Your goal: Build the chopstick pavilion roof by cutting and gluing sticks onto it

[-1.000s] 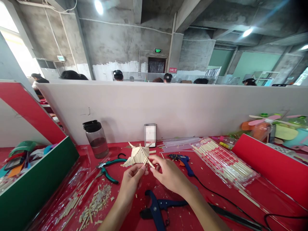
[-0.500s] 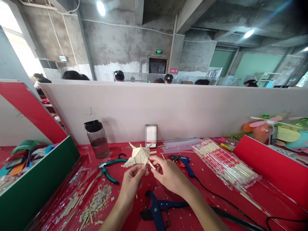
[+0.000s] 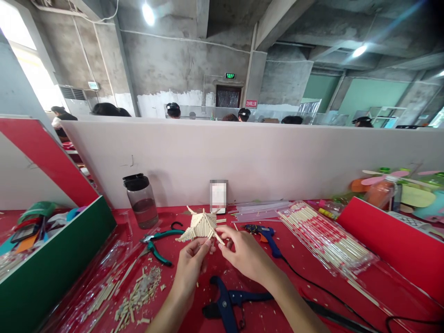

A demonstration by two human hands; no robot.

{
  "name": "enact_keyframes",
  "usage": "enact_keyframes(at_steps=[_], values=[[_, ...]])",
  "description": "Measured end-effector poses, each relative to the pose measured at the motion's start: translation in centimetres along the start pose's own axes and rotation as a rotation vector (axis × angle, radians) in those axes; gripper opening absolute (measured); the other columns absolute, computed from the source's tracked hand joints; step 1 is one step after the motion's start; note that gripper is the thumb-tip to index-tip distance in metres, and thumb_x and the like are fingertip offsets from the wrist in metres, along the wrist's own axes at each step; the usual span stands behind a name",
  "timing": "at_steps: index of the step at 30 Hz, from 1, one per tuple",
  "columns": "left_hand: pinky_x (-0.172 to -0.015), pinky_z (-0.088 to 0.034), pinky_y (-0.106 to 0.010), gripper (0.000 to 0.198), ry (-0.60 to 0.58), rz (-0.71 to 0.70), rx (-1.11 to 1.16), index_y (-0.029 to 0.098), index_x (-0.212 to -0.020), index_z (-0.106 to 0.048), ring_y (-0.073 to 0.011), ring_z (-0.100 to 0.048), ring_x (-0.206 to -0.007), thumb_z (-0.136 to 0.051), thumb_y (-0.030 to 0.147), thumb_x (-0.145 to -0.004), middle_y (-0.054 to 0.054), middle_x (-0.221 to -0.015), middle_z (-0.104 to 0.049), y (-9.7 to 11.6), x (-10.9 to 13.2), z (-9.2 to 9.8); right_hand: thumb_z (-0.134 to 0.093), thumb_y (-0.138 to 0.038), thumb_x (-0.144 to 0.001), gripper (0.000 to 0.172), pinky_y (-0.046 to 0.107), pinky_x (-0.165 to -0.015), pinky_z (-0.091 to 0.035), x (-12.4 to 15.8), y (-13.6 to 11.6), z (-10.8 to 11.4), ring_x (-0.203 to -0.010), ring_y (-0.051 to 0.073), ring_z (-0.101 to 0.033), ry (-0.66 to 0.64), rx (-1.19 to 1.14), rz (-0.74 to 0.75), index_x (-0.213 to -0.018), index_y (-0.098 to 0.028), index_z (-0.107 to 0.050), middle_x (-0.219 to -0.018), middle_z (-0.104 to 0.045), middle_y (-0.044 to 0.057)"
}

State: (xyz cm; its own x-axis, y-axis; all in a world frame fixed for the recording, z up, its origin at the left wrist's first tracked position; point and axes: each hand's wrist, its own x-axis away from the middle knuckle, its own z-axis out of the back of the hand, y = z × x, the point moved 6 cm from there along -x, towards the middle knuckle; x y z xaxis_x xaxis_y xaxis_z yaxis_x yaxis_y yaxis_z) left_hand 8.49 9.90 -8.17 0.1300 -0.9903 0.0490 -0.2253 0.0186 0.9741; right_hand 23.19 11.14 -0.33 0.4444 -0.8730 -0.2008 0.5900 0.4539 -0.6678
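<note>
Between my hands, above the red tabletop, is a small pointed roof model (image 3: 203,225) built of pale wooden sticks, with ribs that curve out at its corners. My left hand (image 3: 194,254) pinches its near edge between thumb and fingers. On the near right side, my right hand (image 3: 237,247) has its thumb and fingertips closed around a corner rib. Left of the model lie green-handled pliers (image 3: 157,243). A blue glue gun (image 3: 265,236) rests to the right, and a dark blue cutter (image 3: 227,300) lies below my hands.
Cut stick bits (image 3: 138,291) are heaped at the left front. Bundled sticks in plastic (image 3: 326,236) lie at the right. A water bottle (image 3: 140,201) and a phone (image 3: 218,196) stand by the white partition (image 3: 263,162). Green (image 3: 69,259) and red boards (image 3: 391,245) flank the table.
The view has shifted very slightly. Both hands keep their hold on the roof model, which stays in nearly the same place.
</note>
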Motion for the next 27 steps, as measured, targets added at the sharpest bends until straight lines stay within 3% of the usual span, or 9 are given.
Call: enact_keyframes(at_steps=[19, 27], values=[[-0.038, -0.023, -0.017, 0.047, 0.033, -0.016, -0.004, 0.014, -0.073, -0.071, -0.0029, -0.034, -0.037, -0.079, 0.06, -0.069, 0.003, -0.058, -0.059, 0.38, 0.02, -0.11, -0.057, -0.019, -0.091, 0.039, 0.027, -0.074, -0.051, -0.04, 0.22, -0.19, -0.08, 0.018, -0.072, 0.001, -0.014, -0.004, -0.128, -0.024, -0.066, -0.105, -0.079, 0.004], [-0.038, -0.023, -0.018, 0.047, 0.049, -0.018, -0.01, 0.014, -0.077, -0.071, -0.0035, -0.035, -0.037, -0.078, 0.06, -0.07, 0.001, -0.064, -0.065, 0.33, 0.02, -0.13, -0.057, -0.017, -0.091, 0.04, 0.026, -0.074, -0.051, 0.0, 0.09, -0.16, -0.086, 0.019, -0.073, 0.009, -0.009, 0.008, -0.129, -0.026, -0.066, -0.107, -0.079, 0.005]])
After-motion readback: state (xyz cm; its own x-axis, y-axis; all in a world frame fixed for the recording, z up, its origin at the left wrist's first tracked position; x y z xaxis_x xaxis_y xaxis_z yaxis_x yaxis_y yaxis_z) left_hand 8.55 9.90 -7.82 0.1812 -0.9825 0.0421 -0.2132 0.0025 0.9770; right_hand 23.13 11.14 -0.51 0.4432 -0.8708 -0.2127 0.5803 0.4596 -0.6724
